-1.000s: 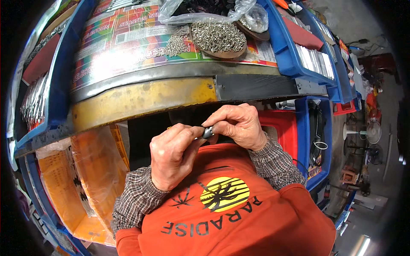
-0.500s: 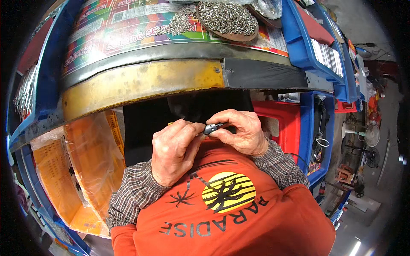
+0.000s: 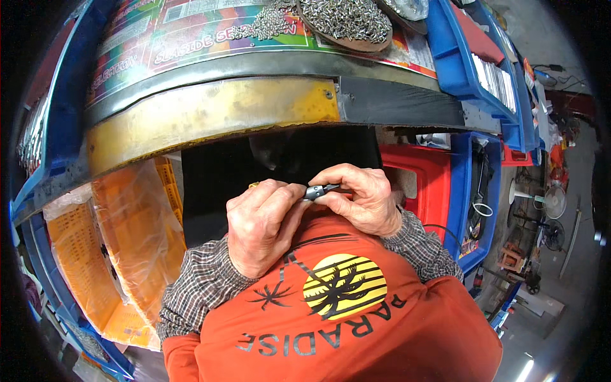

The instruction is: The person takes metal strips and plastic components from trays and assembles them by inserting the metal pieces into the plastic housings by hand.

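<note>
Between my hands, close in front of my red apron (image 3: 280,312), is a small grey piece with round dots or holes and a slim dark tip (image 3: 314,192). My left hand (image 3: 261,223) is closed, thumb and fingers pinching the grey end. The thumb and forefinger of my right hand (image 3: 363,197) are closed on the dark tip at the other end. Fingers cover much of the piece, so I cannot tell its full shape. A ring (image 3: 254,184) shows on my left hand.
Beyond my hands runs the workbench edge (image 3: 216,114). On it lie a pile of tiny metal parts (image 3: 264,24) and a round dish (image 3: 369,46) of small metal pins. Blue bins (image 3: 455,60) flank the bench; orange crates (image 3: 137,216) stand left, a red stool (image 3: 417,169) right.
The whole view has shifted slightly, with the bench sitting a little higher. Both hands keep their hold on the small piece, and slightly more of its dark tip shows.
</note>
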The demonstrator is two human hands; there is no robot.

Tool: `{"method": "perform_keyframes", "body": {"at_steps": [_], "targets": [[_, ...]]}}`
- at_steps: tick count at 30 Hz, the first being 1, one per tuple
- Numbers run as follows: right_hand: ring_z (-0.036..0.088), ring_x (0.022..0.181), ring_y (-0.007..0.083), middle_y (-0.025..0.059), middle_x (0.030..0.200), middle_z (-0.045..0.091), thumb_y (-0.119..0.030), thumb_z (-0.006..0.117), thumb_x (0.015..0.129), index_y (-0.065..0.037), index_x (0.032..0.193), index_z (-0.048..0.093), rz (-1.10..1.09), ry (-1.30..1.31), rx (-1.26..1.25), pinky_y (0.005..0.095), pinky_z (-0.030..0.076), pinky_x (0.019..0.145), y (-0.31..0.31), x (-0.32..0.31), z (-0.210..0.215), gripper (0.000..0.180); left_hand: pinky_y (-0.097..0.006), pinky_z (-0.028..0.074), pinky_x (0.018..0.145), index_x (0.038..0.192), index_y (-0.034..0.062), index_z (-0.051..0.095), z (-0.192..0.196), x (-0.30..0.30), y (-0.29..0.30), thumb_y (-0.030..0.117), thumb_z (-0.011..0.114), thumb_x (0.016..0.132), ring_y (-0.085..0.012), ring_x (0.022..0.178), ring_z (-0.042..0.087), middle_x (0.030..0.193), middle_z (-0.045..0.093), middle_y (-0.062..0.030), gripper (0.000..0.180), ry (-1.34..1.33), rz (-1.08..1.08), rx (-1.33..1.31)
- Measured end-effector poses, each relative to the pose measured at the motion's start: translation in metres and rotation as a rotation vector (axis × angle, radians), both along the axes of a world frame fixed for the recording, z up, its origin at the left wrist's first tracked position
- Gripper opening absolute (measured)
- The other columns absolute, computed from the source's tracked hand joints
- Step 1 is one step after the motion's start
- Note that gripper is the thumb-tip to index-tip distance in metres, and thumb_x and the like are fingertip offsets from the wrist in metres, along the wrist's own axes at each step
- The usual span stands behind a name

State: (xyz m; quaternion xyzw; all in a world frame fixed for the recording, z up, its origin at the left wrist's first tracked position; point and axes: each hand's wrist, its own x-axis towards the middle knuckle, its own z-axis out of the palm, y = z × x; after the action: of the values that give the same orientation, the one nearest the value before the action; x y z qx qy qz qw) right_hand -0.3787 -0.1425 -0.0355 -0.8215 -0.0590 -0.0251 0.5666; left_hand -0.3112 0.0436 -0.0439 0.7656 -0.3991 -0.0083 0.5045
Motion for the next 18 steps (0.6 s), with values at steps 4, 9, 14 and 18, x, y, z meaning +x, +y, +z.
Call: {"method": "perform_keyframes", "body": {"at_steps": [4, 9, 14, 18], "targets": [[0.068, 0.077, 0.0169, 0.0116, 0.088, 0.066, -0.003, 0.067, 0.085, 0.004, 0.1, 0.062, -0.006, -0.04, 0.01, 0.0265, 0.056, 0.068, 0.0007, -0.0007, -0.0039, 0.018, -0.032, 0.049, 0.056, 0.087, 0.0032, 0.063, -0.0007, -0.0007, -0.0001, -0.001, 0.074, 0.067, -0.0232, 0.064, 0.062, 0.076, 0.062, -0.0086, 0.022, -0.015, 0.008, -0.002], [0.067, 0.077, 0.0161, 0.0112, 0.088, 0.066, -0.003, 0.067, 0.084, 0.004, 0.1, 0.062, 0.005, -0.017, 0.04, 0.0264, 0.056, 0.068, 0.0002, -0.0013, -0.0069, 0.017, -0.031, 0.048, 0.055, 0.087, 0.0041, 0.063, -0.0027, 0.0014, -0.0002, -0.001, 0.074, 0.067, -0.0229, 0.063, 0.062, 0.076, 0.063, -0.0086, 0.024, -0.03, -0.002, 0.02], [0.067, 0.077, 0.0153, 0.0107, 0.088, 0.066, -0.003, 0.067, 0.084, 0.004, 0.1, 0.063, -0.008, -0.028, 0.041, 0.0263, 0.056, 0.067, 0.0019, -0.0028, -0.0101, 0.017, -0.031, 0.048, 0.054, 0.087, 0.0049, 0.063, -0.0078, 0.0035, 0.0013, 0.001, 0.075, 0.067, -0.0226, 0.062, 0.062, 0.076, 0.063, -0.0082, 0.024, -0.044, -0.041, 0.02], [0.068, 0.077, 0.0157, 0.0109, 0.089, 0.067, -0.003, 0.069, 0.083, 0.003, 0.1, 0.063, -0.029, -0.043, 0.023, 0.0268, 0.056, 0.067, 0.0011, -0.0016, -0.007, 0.019, -0.031, 0.048, 0.054, 0.088, 0.005, 0.063, -0.0047, 0.007, -0.0005, 0.001, 0.075, 0.067, -0.0224, 0.062, 0.062, 0.076, 0.063, -0.008, 0.024, -0.036, -0.053, 0.029]]}}
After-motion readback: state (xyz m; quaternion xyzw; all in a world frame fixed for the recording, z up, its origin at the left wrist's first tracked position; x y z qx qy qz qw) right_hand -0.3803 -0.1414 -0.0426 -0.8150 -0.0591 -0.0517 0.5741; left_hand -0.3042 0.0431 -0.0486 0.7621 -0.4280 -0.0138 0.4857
